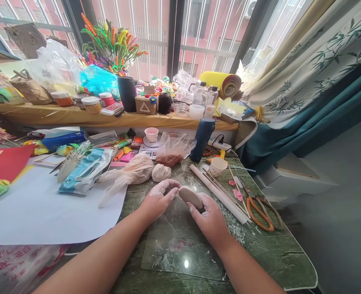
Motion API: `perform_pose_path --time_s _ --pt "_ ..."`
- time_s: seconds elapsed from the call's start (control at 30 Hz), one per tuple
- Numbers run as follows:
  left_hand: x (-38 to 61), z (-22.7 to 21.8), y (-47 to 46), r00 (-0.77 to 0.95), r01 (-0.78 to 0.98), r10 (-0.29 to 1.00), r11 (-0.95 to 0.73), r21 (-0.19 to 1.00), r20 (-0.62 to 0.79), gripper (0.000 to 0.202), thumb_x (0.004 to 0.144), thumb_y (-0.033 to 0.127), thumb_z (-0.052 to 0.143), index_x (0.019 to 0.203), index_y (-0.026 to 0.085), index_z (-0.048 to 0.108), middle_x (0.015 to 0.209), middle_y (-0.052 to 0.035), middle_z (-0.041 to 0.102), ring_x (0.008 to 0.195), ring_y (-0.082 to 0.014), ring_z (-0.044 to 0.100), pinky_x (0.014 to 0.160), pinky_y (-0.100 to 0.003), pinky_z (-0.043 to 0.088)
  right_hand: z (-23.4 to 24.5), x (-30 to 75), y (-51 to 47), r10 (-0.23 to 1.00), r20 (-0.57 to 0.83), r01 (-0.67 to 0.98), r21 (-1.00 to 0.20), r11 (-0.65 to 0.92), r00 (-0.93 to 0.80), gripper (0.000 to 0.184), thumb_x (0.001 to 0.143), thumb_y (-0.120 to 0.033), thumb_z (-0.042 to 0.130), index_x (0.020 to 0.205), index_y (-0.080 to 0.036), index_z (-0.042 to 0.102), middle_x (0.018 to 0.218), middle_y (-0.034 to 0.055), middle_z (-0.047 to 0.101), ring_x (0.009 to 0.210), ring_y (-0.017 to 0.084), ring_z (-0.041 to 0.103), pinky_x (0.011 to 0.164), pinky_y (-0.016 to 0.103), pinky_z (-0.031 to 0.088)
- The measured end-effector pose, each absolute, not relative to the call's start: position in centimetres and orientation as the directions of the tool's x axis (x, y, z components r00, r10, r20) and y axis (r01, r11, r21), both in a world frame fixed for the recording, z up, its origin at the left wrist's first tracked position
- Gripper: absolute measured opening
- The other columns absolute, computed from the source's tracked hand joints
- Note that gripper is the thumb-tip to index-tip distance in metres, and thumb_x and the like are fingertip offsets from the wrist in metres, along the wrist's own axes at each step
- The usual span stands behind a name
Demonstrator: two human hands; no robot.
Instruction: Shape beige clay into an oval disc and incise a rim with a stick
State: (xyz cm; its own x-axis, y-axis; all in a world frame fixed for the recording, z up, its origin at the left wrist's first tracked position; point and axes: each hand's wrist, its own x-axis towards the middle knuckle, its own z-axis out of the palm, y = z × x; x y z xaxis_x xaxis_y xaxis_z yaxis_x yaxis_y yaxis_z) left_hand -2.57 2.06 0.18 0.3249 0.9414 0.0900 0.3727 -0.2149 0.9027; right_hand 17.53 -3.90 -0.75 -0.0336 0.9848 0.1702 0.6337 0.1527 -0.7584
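While pinched, clay lump (190, 197) smooth, grey-beige, oval

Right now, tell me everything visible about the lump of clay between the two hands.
The clay lump is a smooth, grey-beige oval, flattened and matte, like soft modelling clay or dough. It sits tilted just above the green marbled table, over a clear sheet. The right hand grips it from below and behind; the powder-dusted left hand touches its left end.
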Motion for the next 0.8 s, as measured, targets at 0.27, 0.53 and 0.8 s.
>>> perform_pose_path --time_s 0.27,0.53,0.8 --pt "-2.65 0.06 1.98 0.344 0.386 0.935 -0.224 0.895 0.086 0.025 0.094 0.039 0.059 0.107 0.025 0.073 0.106 -0.0027 0.077 0.102 -0.0253 0.07 0.097 -0.037 0.053 -0.89 17.71 -3.89 0.976 0.205 0.636 -0.746 0.201 -0.067 0.009 0.089 -0.03 0.062 0.085 -0.023 0.067 0.085 0.0025 0.068 0.084 0.022 0.061 0.076 0.033 0.045" --pt "-2.48 -0.32 1.96 0.447 0.357 0.889 -0.277 0.892 0.097 0.033 0.09 0.031 0.065 0.123 0.028 0.072 0.113 -0.0015 0.078 0.103 -0.0231 0.072 0.096 -0.035 0.055 -1.02 18.36 -3.95 0.982 0.186 0.397 -0.904 0.159 0.031 0.023 0.093 -0.039 0.06 0.104 -0.022 0.072 0.101 0.0063 0.074 0.092 0.025 0.066 0.083 0.035 0.051" --pt "-2.44 -0.67 2.06 0.438 0.384 0.892 -0.296 0.875 0.109 0.032 0.09 0.031 0.066 0.121 0.026 0.072 0.115 -0.0031 0.078 0.106 -0.0241 0.072 0.097 -0.035 0.055 -0.29 18.08 -3.85 0.984 0.177 0.495 -0.853 0.166 -0.025 0.019 0.092 -0.033 0.063 0.105 -0.025 0.074 0.102 0.0042 0.075 0.096 0.024 0.066 0.086 0.035 0.049"
